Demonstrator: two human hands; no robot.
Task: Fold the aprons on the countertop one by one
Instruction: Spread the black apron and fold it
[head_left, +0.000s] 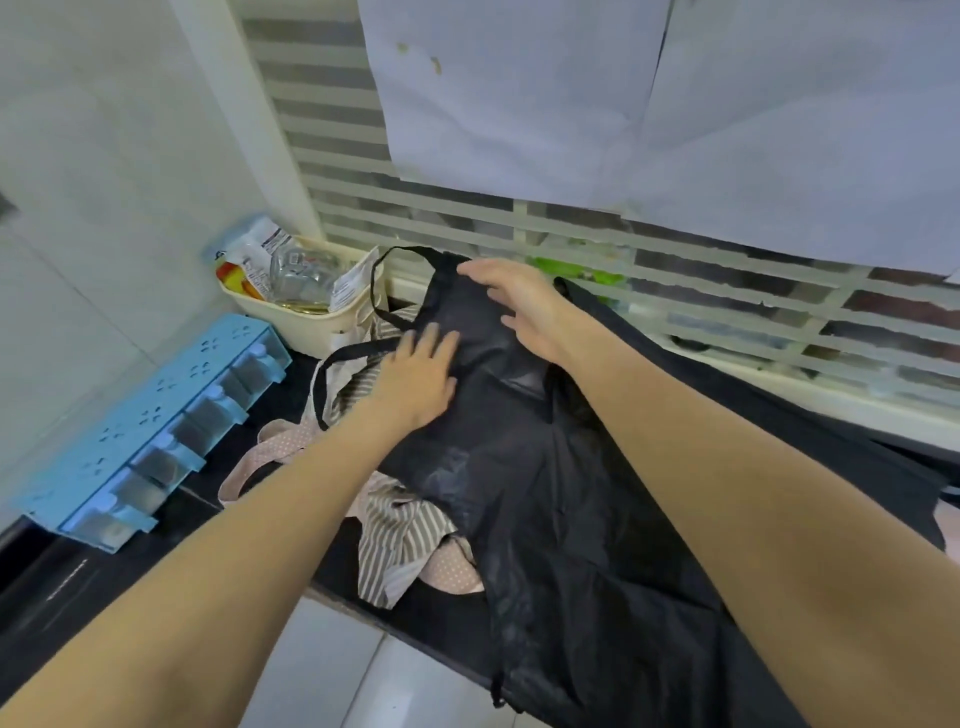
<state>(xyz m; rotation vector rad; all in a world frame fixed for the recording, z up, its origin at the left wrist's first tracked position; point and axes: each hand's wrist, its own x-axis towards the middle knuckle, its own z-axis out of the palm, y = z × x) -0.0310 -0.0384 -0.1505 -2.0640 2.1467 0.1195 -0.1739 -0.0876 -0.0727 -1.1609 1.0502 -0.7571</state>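
While the black apron (545, 467) lies on the countertop (291, 395), it is pressed flat by the left hand (421, 379) and right hand (519, 306), fingers straight, nothing grasped.

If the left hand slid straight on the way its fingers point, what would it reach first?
Probably the right hand: the left hand lies flat on the black apron, fingers aimed up-right toward it, with only apron between. Depth is unclear.

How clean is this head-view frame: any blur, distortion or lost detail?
Head view: wide-angle bending curves the window slats; soft daylight, no harsh glare; the right hand is slightly motion-blurred; the black apron reads so dark that its folds barely show.
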